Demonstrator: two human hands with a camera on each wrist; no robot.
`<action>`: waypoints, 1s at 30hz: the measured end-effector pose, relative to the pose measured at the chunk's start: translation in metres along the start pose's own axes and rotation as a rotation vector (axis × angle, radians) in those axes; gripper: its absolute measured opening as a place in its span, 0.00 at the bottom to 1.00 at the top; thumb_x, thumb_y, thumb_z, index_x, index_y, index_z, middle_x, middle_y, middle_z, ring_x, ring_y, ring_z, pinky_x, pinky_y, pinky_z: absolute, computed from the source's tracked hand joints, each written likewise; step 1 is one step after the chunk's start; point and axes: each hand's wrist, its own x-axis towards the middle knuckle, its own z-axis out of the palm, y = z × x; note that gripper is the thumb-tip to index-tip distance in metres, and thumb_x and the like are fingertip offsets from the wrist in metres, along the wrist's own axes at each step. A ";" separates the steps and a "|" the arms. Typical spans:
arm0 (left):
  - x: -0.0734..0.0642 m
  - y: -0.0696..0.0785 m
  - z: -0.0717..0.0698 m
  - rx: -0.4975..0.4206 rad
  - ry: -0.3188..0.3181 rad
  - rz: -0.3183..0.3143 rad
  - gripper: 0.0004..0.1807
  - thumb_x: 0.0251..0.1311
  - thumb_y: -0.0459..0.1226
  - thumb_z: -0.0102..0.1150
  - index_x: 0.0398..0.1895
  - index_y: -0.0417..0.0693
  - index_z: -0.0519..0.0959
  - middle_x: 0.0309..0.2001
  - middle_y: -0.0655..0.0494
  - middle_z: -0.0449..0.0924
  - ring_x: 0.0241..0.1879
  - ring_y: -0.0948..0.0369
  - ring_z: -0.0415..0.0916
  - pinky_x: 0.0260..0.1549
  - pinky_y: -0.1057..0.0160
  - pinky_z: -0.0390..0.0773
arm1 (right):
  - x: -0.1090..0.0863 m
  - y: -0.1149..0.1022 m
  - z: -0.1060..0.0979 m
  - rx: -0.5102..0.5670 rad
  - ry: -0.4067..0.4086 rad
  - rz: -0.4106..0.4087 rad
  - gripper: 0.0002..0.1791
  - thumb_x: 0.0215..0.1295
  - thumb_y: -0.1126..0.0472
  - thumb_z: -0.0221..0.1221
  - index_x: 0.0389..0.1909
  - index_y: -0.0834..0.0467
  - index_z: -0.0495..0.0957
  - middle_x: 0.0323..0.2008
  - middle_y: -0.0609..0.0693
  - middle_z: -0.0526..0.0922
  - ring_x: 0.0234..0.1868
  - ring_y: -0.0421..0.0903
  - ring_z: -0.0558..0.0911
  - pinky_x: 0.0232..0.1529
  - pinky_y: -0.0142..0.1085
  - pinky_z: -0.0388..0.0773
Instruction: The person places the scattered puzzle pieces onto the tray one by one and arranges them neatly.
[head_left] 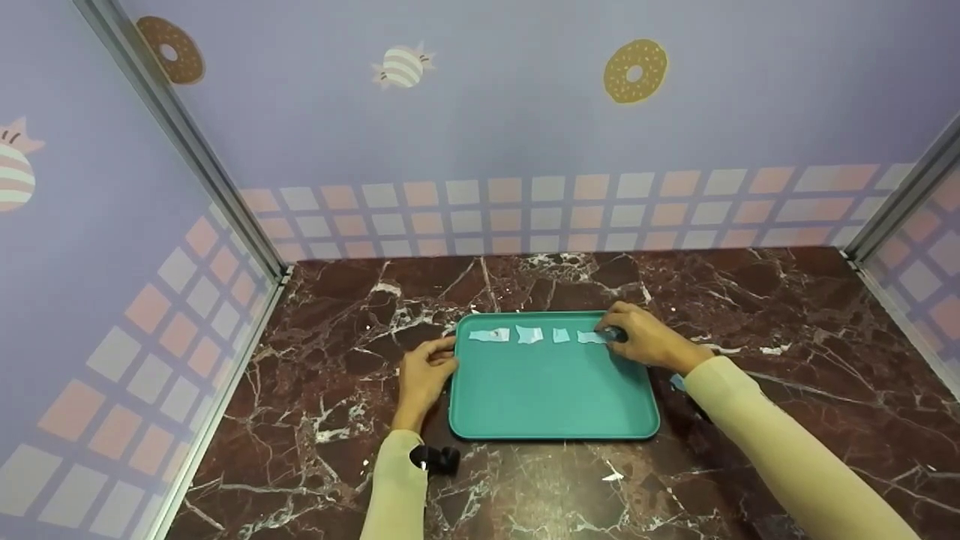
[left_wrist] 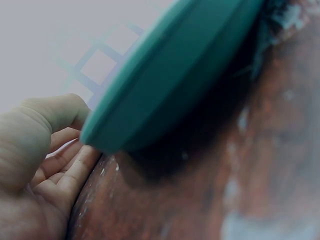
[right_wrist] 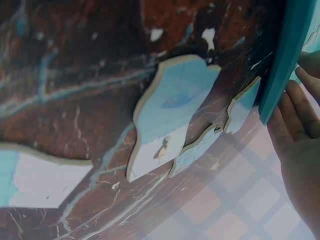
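A teal tray (head_left: 555,390) lies on the table with a row of several light-blue, wavy-edged puzzle pieces (head_left: 529,334) along its far side. My left hand (head_left: 424,375) holds the tray's left rim; in the left wrist view the thumb (left_wrist: 60,112) is at the rim and the fingers are below it. Over the far right corner, my right hand (head_left: 641,336) pinches a dark-looking puzzle piece (head_left: 616,334), beside the row's rightmost piece (head_left: 591,337). In the right wrist view the right fingertips are partly hidden behind the tray wall (right_wrist: 287,60).
More puzzle pieces, one with a penguin picture (right_wrist: 170,117), lie on the marbled table (right_wrist: 65,115) right of the tray; my right forearm mostly hides them in the head view. A patterned wall (head_left: 510,127) stands behind, with side panels left and right.
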 end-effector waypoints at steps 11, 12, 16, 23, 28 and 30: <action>-0.002 0.002 -0.001 0.000 -0.007 -0.004 0.18 0.58 0.25 0.69 0.54 0.38 0.89 0.48 0.45 0.88 0.44 0.52 0.88 0.43 0.61 0.87 | -0.005 -0.004 -0.004 0.098 0.138 0.105 0.16 0.63 0.75 0.69 0.52 0.69 0.86 0.48 0.61 0.84 0.50 0.62 0.83 0.54 0.58 0.81; -0.002 0.002 0.000 0.002 -0.007 -0.004 0.18 0.58 0.25 0.69 0.53 0.37 0.89 0.47 0.45 0.88 0.44 0.52 0.88 0.43 0.61 0.86 | -0.005 -0.004 -0.004 0.112 0.154 0.117 0.16 0.63 0.75 0.69 0.52 0.69 0.86 0.47 0.61 0.84 0.50 0.62 0.83 0.54 0.59 0.80; -0.001 0.001 -0.001 0.011 -0.008 -0.004 0.18 0.58 0.25 0.70 0.54 0.37 0.89 0.47 0.45 0.88 0.43 0.52 0.88 0.43 0.60 0.87 | -0.009 -0.006 -0.008 0.149 0.200 0.152 0.17 0.64 0.75 0.70 0.53 0.70 0.85 0.47 0.64 0.83 0.49 0.64 0.83 0.52 0.60 0.80; -0.001 0.002 0.000 0.010 -0.004 -0.008 0.18 0.58 0.24 0.70 0.54 0.36 0.89 0.47 0.44 0.88 0.44 0.51 0.88 0.44 0.59 0.87 | -0.018 -0.008 -0.017 0.166 0.250 0.190 0.17 0.65 0.73 0.71 0.54 0.69 0.85 0.49 0.63 0.84 0.50 0.64 0.83 0.52 0.61 0.79; 0.000 0.001 0.000 0.007 -0.001 -0.005 0.18 0.58 0.24 0.70 0.53 0.36 0.89 0.47 0.44 0.88 0.44 0.51 0.88 0.42 0.63 0.86 | -0.026 -0.008 -0.022 0.163 0.294 0.201 0.16 0.64 0.73 0.72 0.53 0.68 0.86 0.48 0.63 0.84 0.47 0.64 0.83 0.49 0.60 0.80; -0.001 0.001 0.000 0.007 -0.003 0.007 0.18 0.58 0.24 0.69 0.53 0.36 0.89 0.47 0.44 0.88 0.44 0.51 0.88 0.42 0.63 0.86 | -0.030 -0.008 -0.025 0.168 0.307 0.214 0.16 0.64 0.73 0.72 0.53 0.67 0.86 0.48 0.63 0.84 0.46 0.64 0.83 0.48 0.59 0.81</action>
